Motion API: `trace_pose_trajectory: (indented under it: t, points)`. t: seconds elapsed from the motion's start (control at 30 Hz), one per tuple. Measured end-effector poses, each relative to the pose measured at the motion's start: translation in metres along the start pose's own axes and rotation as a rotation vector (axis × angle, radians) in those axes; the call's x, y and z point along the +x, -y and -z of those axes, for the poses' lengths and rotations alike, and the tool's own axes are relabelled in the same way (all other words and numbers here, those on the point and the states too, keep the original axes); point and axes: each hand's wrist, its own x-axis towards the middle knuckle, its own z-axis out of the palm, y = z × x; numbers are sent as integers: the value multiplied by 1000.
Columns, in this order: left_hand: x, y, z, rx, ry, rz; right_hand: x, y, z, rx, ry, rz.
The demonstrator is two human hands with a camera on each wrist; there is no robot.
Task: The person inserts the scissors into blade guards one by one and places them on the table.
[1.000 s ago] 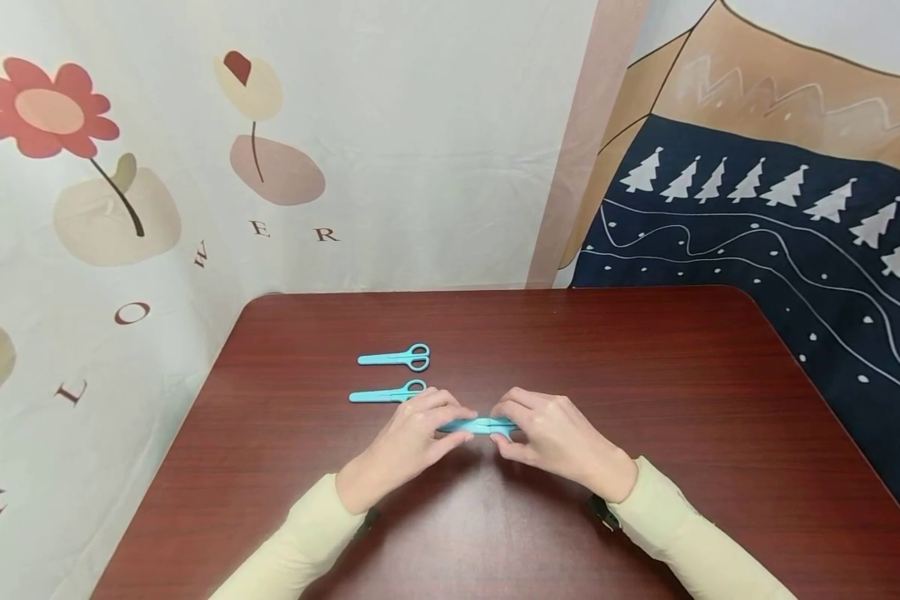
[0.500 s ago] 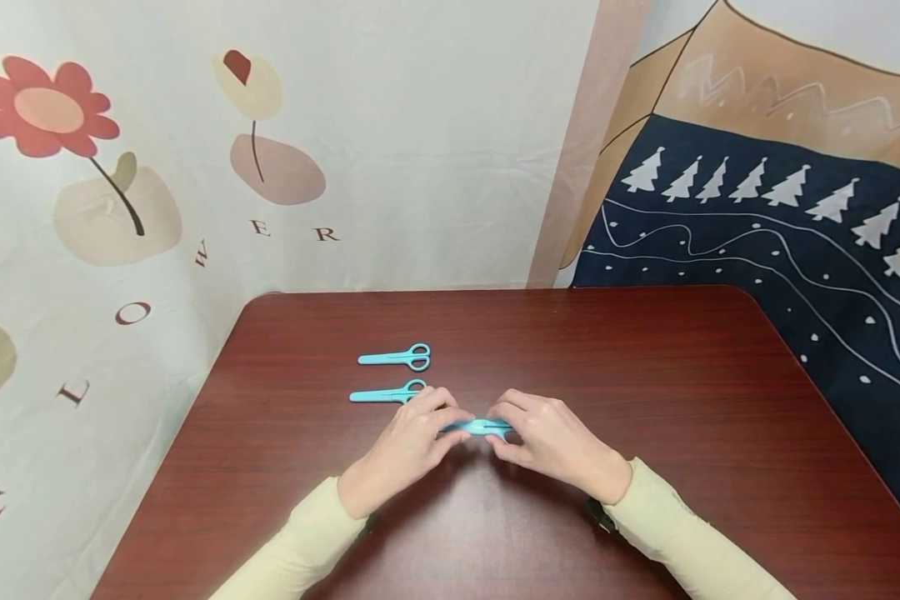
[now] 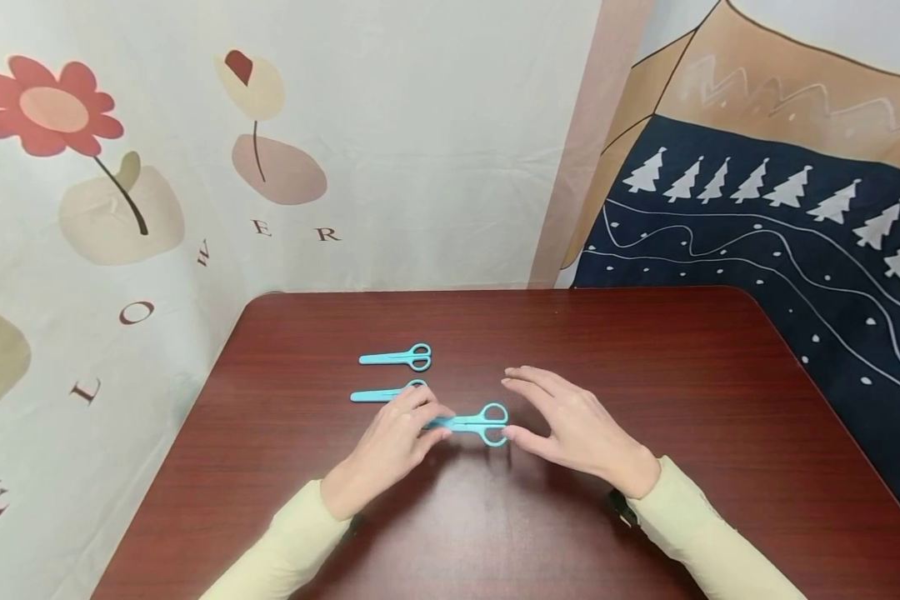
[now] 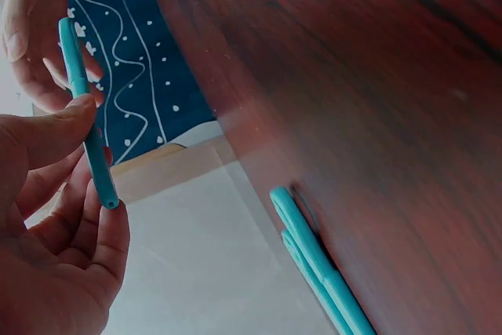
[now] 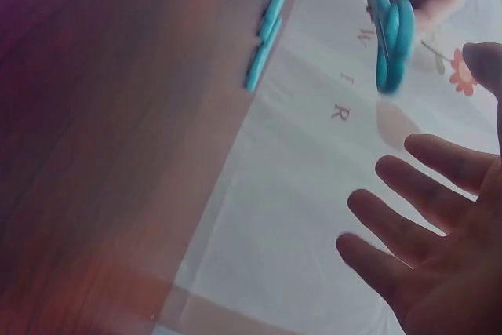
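Observation:
My left hand (image 3: 390,442) pinches a pair of turquoise scissors (image 3: 468,423) by the covered blade end, thumb on one side and fingers on the other. Their two handle loops point right, held above the table. Beside those loops my right hand (image 3: 577,425) is spread, and the right wrist view shows its fingers (image 5: 408,225) straight, apart from the scissors. Behind the left hand lies a second pair of scissors (image 3: 375,396), its handles partly hidden by that hand. A third pair of scissors (image 3: 390,358) lies farther back, blades to the left.
The dark red wooden table (image 3: 645,350) has rounded far corners. A pale curtain (image 3: 420,167) with flower prints hangs along its back and left side. On the right hangs a navy cloth (image 3: 720,233) with white trees.
My right hand has let go of the scissors' handles and moved right, its fingers spreading. The left hand has shifted slightly left with the scissors, whose loops now show.

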Motion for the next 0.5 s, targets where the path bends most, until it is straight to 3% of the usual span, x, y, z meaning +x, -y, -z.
trace_pose_trajectory:
  t: [0.3,0.5]
  points:
    - [-15,13,7,18,5,21,-10,-15,15,-27,37,-69]
    - [-24,22,13,10,28,78,-16,-23,19,-48,33,-102]
